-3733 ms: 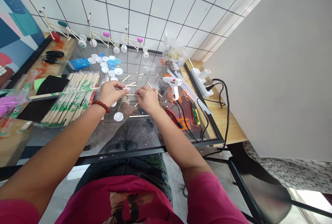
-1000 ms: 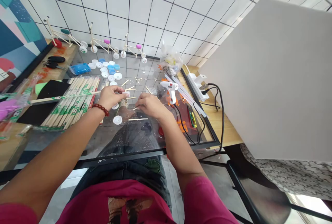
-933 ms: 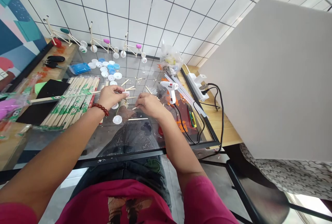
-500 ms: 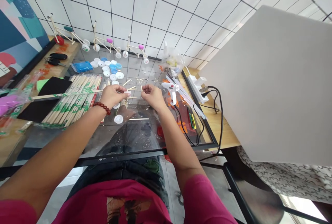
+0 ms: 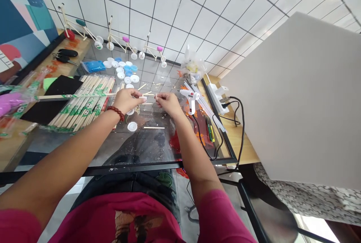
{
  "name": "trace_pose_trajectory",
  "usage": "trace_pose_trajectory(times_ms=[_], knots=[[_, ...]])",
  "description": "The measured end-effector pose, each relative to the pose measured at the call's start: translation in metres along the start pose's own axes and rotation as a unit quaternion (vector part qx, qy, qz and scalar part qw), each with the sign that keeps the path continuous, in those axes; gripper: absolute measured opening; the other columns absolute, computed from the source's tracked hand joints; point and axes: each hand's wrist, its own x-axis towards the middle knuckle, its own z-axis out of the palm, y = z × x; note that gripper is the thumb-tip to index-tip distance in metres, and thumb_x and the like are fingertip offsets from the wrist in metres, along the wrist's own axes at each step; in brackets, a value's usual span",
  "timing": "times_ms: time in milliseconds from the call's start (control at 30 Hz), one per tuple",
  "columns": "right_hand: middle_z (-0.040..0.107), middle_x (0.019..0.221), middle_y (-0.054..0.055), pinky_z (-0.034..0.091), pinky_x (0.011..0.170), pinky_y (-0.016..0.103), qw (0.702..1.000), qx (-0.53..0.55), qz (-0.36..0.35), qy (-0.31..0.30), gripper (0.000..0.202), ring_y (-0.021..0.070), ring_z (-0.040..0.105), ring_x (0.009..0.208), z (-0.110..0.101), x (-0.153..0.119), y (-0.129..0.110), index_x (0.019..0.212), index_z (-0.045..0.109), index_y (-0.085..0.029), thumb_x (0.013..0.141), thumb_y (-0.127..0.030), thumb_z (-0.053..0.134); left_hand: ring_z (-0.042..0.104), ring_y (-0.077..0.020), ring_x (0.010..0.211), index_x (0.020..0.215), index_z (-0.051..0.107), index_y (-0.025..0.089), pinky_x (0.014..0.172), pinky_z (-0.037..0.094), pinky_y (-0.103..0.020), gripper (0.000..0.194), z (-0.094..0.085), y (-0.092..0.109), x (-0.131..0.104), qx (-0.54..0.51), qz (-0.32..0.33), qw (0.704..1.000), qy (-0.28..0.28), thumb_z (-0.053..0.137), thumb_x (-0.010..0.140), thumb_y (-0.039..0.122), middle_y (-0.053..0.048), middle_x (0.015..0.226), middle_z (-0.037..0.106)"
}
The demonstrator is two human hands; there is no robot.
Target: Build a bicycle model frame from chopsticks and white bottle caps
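Over the glass table, my left hand [image 5: 128,99] pinches a white bottle cap [image 5: 143,99] between thumb and fingers. My right hand [image 5: 168,103] is just to its right, fingers closed on a short wooden stick piece [image 5: 156,96]; the two hands are slightly apart. Small stick pieces [image 5: 147,93] lie behind and between the hands. Nearer me, a longer thin stick [image 5: 154,127] rests on the glass beside a white cap [image 5: 132,126]. More white and blue caps [image 5: 128,73] are grouped behind my left hand.
Bundled wrapped chopsticks [image 5: 84,104] lie at left beside black sheets [image 5: 52,100]. Small stick-and-cap tricycles [image 5: 129,47] stand along the wall. A white glue gun [image 5: 191,98], glue sticks [image 5: 207,106], a cutter [image 5: 210,132] and a power strip [image 5: 218,98] are at right.
The camera view has shifted slightly. The stick piece in my right hand is tilted differently and shows less; the white cap remains in my left hand.
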Motion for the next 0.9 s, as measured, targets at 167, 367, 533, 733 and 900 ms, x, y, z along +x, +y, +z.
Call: trace_pose_trajectory(times_ms=[167, 367, 533, 733, 900], knots=[[0.066, 0.062, -0.003, 0.054, 0.063, 0.023, 0.999, -0.052, -0.004, -0.002, 0.015, 0.0132, 0.065, 0.06, 0.0049, 0.0027, 0.0008, 0.076, 0.072, -0.018, 0.089, -0.017, 0.065, 0.073, -0.0226, 0.074, 0.089, 0.081, 0.021, 0.071, 0.058, -0.031, 0.041, -0.0008, 0.0028, -0.0015, 0.005, -0.006, 1.0, -0.001, 0.098, 0.057, 0.04, -0.002, 0.071, 0.073], [0.068, 0.064, -0.002, 0.057, 0.068, 0.025, 0.997, -0.078, -0.023, 0.002, 0.016, 0.0145, 0.068, 0.064, 0.0065, 0.0046, 0.0038, 0.079, 0.074, -0.018, 0.091, -0.02, 0.063, 0.072, -0.0228, 0.076, 0.086, 0.08, 0.02, 0.069, 0.059, -0.031, 0.045, 0.0013, 0.0006, 0.0006, -0.02, -0.001, 1.0, 0.001, 0.099, 0.054, 0.044, -0.005, 0.079, 0.076], [0.07, 0.068, -0.001, 0.058, 0.073, 0.027, 0.996, -0.087, -0.036, 0.002, 0.014, 0.0153, 0.07, 0.067, 0.006, 0.0045, 0.0053, 0.084, 0.076, -0.018, 0.091, -0.022, 0.065, 0.072, -0.0246, 0.078, 0.086, 0.081, 0.02, 0.071, 0.061, -0.033, 0.048, 0.001, 0.0, -0.0004, -0.025, 0.003, 1.0, -0.002, 0.099, 0.052, 0.047, -0.006, 0.077, 0.075], [0.072, 0.071, -0.001, 0.058, 0.075, 0.028, 0.996, -0.084, -0.039, -0.003, 0.013, 0.0157, 0.07, 0.069, 0.0075, 0.0026, 0.0045, 0.086, 0.077, -0.018, 0.091, -0.022, 0.065, 0.072, -0.025, 0.08, 0.086, 0.081, 0.02, 0.072, 0.061, -0.034, 0.048, 0.0003, -0.0006, -0.0008, -0.023, 0.005, 1.0, -0.002, 0.099, 0.052, 0.049, -0.006, 0.077, 0.074], [0.074, 0.075, 0.001, 0.057, 0.075, 0.028, 0.994, -0.102, -0.039, -0.004, 0.016, 0.0162, 0.071, 0.071, 0.0057, 0.0002, 0.0, 0.089, 0.078, -0.017, 0.092, -0.022, 0.063, 0.071, -0.0244, 0.079, 0.087, 0.08, 0.02, 0.071, 0.061, -0.034, 0.049, 0.0009, -0.0023, 0.0005, -0.025, 0.01, 1.0, 0.0, 0.099, 0.052, 0.048, -0.005, 0.077, 0.074]])
